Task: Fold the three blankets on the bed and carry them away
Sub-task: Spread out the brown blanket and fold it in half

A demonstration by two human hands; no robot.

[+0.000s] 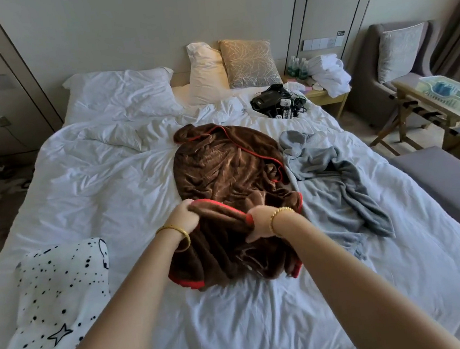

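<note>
Fingers (188, 205) of the left hand (183, 218) are curled tight over the red-trimmed edge of the brown blanket (222, 169), clamped on a bunched fold. Over on the other side, the right hand (259, 224) grips the same rolled edge, thumb underneath and fingers wrapped out of sight behind the cloth. Both wrists carry a gold bangle (176, 232), and both arms reach out straight from the bottom of the view.

The brown blanket lies crumpled in the middle of the bed (96, 189), its near end lifted into the two hands, its far end spread toward the headboard. Just right of the brown blanket, touching its edge, sprawls the grey blanket (336, 188), rumpled and unfolded. Left of the brown blanket and nearer the person, well apart from it, sits the white blanket with black stars and dots (56, 297), draped over the bed's near left corner.

Beyond the brown blanket, toward the headboard, a tangle of black devices and cables (275, 101) rests on the sheet. Further back stand a white pillow (205, 72) and a gold patterned cushion (250, 61), side by side and upright. Right of those, a bedside counter (329, 98) holds green bottles (297, 69) and a heap of white cloth (329, 74). Far right of the brown blanket, off the bed, there's a grey armchair (370, 81).
</note>
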